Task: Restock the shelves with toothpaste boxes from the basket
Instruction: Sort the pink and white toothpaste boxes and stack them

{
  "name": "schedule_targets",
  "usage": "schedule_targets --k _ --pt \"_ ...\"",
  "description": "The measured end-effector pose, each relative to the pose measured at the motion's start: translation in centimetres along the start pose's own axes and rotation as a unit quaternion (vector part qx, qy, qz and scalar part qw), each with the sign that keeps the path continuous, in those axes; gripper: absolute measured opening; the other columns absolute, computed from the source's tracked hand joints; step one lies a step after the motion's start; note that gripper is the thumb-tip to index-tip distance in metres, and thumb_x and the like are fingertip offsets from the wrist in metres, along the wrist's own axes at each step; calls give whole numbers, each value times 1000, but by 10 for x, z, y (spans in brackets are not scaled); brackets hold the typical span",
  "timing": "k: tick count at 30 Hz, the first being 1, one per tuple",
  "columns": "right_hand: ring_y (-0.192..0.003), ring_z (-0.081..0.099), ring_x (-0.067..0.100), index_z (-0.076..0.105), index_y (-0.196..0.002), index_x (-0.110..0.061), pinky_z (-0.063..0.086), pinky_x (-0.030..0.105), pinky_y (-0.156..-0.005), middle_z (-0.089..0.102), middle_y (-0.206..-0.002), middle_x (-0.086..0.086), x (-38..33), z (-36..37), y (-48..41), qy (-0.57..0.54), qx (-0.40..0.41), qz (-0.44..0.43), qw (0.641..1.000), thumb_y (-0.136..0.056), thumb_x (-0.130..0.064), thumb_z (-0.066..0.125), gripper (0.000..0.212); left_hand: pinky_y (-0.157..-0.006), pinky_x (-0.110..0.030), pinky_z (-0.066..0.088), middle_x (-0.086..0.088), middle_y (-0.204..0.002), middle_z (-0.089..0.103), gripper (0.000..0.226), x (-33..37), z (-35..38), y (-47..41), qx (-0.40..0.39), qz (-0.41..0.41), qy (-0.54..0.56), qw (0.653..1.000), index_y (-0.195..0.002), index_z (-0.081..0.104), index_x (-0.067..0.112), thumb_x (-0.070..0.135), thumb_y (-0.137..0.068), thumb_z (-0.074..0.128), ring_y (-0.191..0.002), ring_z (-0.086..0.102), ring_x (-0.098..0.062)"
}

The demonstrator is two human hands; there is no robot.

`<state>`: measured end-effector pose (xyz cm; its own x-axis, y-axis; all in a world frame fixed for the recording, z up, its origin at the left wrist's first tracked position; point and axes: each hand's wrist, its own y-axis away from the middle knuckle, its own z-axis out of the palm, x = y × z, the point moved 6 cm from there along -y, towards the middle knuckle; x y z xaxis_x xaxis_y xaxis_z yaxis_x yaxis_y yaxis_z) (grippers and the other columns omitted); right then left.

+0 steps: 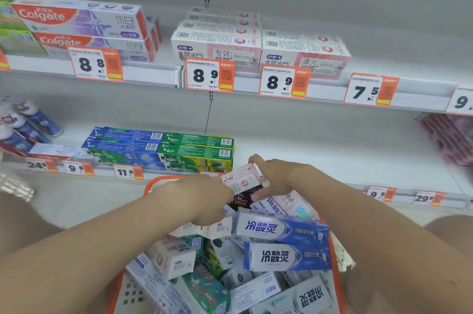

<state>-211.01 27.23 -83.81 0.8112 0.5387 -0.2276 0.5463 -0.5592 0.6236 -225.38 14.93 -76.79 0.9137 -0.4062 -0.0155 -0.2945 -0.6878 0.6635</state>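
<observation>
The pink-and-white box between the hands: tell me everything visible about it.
The pink-and-white box is a slim cardboard toothpaste carton, white with a pink panel and print too blurred to read. It looks closed and undented. It sits tilted above the orange basket and its loose boxes, with its right end higher. The right hand pinches its right end, fingers above and below. The left hand meets its left end, its grip hidden.

Bright, flat store light from above; soft shadow lies under the upper shelf [153, 78] beyond the left grip [207, 198] and right grip [277, 176]. Pink packs [450, 139] far right of the right grip smear with blur. Shelf edges bow toward the frame sides.
</observation>
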Motion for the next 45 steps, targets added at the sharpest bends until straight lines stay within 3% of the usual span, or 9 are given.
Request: schedule_targets --k 5,14,18,21,25,28,34,40,45 --pt "-78 58 21 25 -138 -27 55 44 -74 57 -90 1 -1 1 7 43 43 -19 998 -92 -58 70 71 -83 -43 58 -9 -117 63 32 -5 -4 1 -3 -12 -7 1000 -130 56 17 38 -108 45 -96 63 -30" --pt "-78 58 28 23 -142 -30 49 42 -64 60 -91 6 -17 -49 55 102 101 -87 986 -98 -55 64 65 -83 -44 58 -6 -115 63 41 -18 -25 6 87 -40 16 995 -129 57 17 47 -103 51 -101 65 -30" --pt "-82 57 30 20 -145 -33 46 40 -62 61 -97 5 -41 -81 92 166 177 -136 961 -99 -57 60 65 -92 -46 56 -8 -126 58 66 -34 -45 6 160 -48 70 983 -144 42 15 54 -95 62 -114 62 -32" --pt "-89 60 32 23 -148 -35 53 46 -72 63 -105 5 -45 -106 119 107 233 -148 955 -98 -56 61 66 -100 -45 52 -3 -137 57 85 -47 -65 17 215 -17 140 966 -155 31 26 63 -88 70 -123 59 -27" --pt "-79 60 29 25 -147 -40 55 47 -73 65 -95 6 -46 -129 147 -27 297 -192 935 -96 -52 65 66 -99 -43 51 6 -135 63 65 -52 -91 40 312 23 253 915 -144 46 27 59 -93 70 -119 60 -18" --pt "-69 55 19 22 -151 -44 49 37 -70 63 -72 6 -37 -143 157 -131 358 -163 910 -97 -50 64 69 -99 -45 51 9 -130 64 59 -62 -99 55 363 4 303 881 -134 51 28 68 -91 62 -117 60 -15" --pt "-49 32 13 53 -113 -27 27 30 -50 41 -51 -2 -24 -160 157 -258 425 -143 855 -104 -47 57 22 -72 -28 44 9 -107 55 53 -63 -97 71 446 -59 330 830 -117 46 23 49 -84 77 -97 56 -16" --pt "-64 54 3 72 -94 -23 44 28 -62 61 -69 -22 -28 -169 159 -262 441 -128 849 -111 -40 44 37 -73 -44 56 14 -91 67 57 -64 -102 82 434 -101 391 805 -97 44 28 56 -74 88 -81 64 -7" --pt "-62 59 1 75 -81 -22 41 24 -62 68 -69 -14 -29 -180 164 -279 454 -58 844 -112 -46 35 56 -69 -34 52 16 -95 65 64 -70 -117 98 493 -101 429 750 -103 49 31 52 -64 96 -81 61 1"
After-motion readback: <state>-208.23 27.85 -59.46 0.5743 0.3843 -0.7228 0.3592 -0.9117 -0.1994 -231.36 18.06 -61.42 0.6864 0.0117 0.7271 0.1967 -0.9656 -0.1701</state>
